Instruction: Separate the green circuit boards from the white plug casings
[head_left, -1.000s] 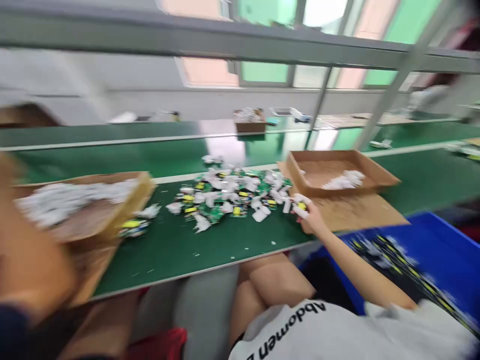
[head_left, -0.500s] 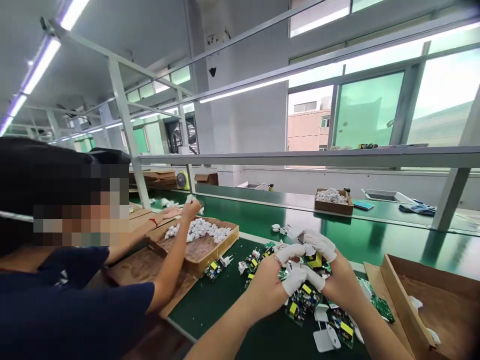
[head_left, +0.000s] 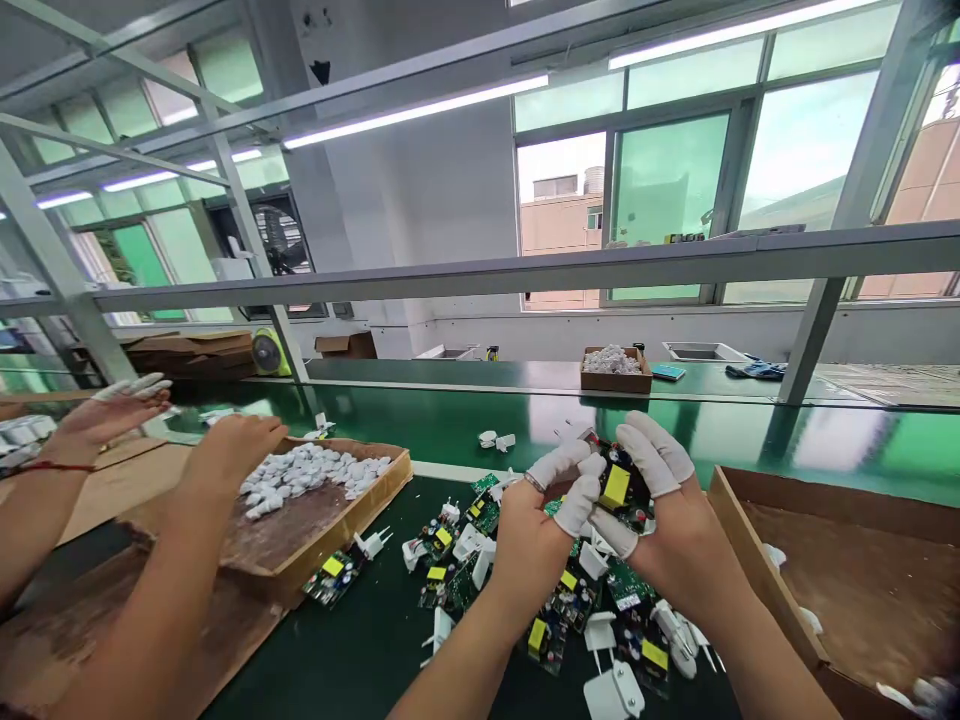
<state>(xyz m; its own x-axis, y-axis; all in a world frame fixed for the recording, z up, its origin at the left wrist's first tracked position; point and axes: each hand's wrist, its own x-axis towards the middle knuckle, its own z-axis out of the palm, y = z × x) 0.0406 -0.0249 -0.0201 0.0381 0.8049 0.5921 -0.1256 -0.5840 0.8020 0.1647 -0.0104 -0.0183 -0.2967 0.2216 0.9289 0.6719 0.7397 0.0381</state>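
My left hand (head_left: 536,530) and my right hand (head_left: 664,520) meet above the green table (head_left: 360,650), both with white finger cots on the fingertips. Together they hold a small green circuit board (head_left: 621,487) with a yellow component on it. Below them lies a loose pile of circuit boards (head_left: 559,605) mixed with white plug housings (head_left: 611,690).
A co-worker's two hands (head_left: 225,450) reach in from the left over a cardboard tray (head_left: 352,515) of white parts. Another cardboard tray (head_left: 757,560) sits at my right. A green conveyor belt (head_left: 465,415) runs behind, with a small box of white parts (head_left: 615,370) beyond it.
The view has swung right and the co-worker's head has left the frame. My hands have lifted the circuit board a little higher; the co-worker's hands now hover over the left tray.
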